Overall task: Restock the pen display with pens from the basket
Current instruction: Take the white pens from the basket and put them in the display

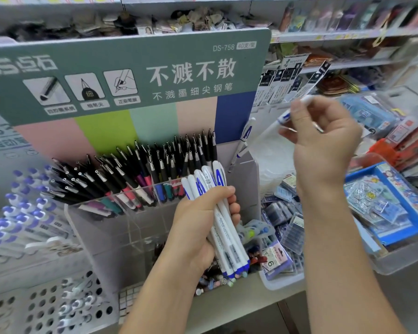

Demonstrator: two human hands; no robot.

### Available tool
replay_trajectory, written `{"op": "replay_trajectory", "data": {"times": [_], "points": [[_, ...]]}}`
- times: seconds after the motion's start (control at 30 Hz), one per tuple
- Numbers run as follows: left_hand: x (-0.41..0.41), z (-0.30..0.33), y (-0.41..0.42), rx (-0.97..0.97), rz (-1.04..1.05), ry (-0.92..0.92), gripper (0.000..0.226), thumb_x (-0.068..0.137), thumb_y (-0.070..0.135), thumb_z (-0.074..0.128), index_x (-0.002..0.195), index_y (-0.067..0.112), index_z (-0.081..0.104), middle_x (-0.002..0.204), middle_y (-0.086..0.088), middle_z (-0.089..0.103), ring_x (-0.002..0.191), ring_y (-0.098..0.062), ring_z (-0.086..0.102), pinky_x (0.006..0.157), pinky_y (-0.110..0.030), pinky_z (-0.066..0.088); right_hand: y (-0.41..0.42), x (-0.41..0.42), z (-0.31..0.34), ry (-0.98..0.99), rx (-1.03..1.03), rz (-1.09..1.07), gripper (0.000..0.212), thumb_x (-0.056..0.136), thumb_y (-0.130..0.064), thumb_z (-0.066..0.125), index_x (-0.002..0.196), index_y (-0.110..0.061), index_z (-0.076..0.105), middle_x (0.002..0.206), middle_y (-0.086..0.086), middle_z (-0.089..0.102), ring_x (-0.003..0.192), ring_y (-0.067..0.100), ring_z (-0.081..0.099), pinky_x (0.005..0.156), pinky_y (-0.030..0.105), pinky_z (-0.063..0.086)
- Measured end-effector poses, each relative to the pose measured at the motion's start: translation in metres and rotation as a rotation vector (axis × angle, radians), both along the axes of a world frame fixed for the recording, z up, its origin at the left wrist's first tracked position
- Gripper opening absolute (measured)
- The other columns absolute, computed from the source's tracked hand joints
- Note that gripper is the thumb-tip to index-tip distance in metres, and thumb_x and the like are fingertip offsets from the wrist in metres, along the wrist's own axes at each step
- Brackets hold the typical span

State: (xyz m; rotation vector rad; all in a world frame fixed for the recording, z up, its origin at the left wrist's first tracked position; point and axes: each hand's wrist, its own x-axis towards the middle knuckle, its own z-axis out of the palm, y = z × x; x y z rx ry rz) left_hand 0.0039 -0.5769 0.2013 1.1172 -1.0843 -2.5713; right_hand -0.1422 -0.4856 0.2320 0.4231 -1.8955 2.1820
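The bunch of white pens (pixel 223 213) with blue marks sits in the left hand (pixel 198 227). The fingers are curled tight around the bunch, and the pens stand tilted, caps up, in front of the clear pen display (pixel 121 213). The blue tips point down past the palm.

The right hand (pixel 323 138) is higher up and off to the right. It pinches one more white pen (pixel 284 116) between thumb and fingers. That pen is slanted, and it looks blurry. Just beside it, two white pens (pixel 243 143) lean in the right end slot of the display, against the back card.

The display's top row is full of black pens (pixel 155 165) with silver tips, all leaning back to the left. Behind them stands a big green sign (pixel 130 75) with white writing and small pictures, and coloured stripes under it.

To the left lie many white pens with purple caps (pixel 22 208). Low on the left is a white basket (pixel 46 307) with round holes, with a few pens inside. To the right are a tray of small packs (pixel 282 227) and a blue box (pixel 391 208).
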Motion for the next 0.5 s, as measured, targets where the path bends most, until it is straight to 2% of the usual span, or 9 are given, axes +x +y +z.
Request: {"op": "replay_trajectory", "data": {"times": [0.1,0.2,0.33,0.5], "points": [[0.001,0.002,-0.002,-0.008,0.005,-0.001,0.007,0.086,0.006,0.071,0.084,-0.001,0.069,0.065,-0.009,0.065,0.054,-0.016,0.063,0.055,-0.024,0.058,-0.011,-0.008,-0.015,0.000,0.173,0.009,0.004,0.091,-0.011,0.075,0.093,-0.010,0.072,0.081,0.004,0.072,0.068,0.014,0.070,0.065,0.036,0.063],[0.002,0.004,-0.004,-0.006,0.013,-0.013,0.008,0.086,0.007,0.070,0.084,0.000,0.069,0.064,-0.008,0.064,0.053,-0.016,0.062,0.053,-0.023,0.056,-0.020,-0.010,-0.030,0.009,0.304,0.000,0.013,0.085,-0.016,0.081,0.083,-0.026,0.073,0.075,-0.007,0.073,0.068,0.014,0.072,0.067,0.038,0.063],[0.003,0.005,-0.003,-0.004,0.004,-0.022,0.009,0.086,0.008,0.071,0.087,-0.001,0.070,0.067,-0.009,0.066,0.054,-0.015,0.064,0.053,-0.023,0.057,-0.028,-0.010,-0.049,0.004,0.407,-0.001,0.014,0.079,-0.016,0.085,0.086,-0.022,0.074,0.072,-0.014,0.069,0.059,-0.004,0.063,0.063,0.020,0.055],[0.003,0.007,-0.002,-0.007,-0.003,-0.027,0.010,0.086,0.007,0.070,0.091,-0.002,0.070,0.067,-0.008,0.067,0.054,-0.014,0.065,0.054,-0.023,0.058,-0.029,-0.014,-0.050,-0.027,0.379,-0.025,0.028,0.073,-0.013,0.090,0.088,-0.016,0.067,0.072,-0.012,0.067,0.059,-0.005,0.062,0.061,0.011,0.050]]}}
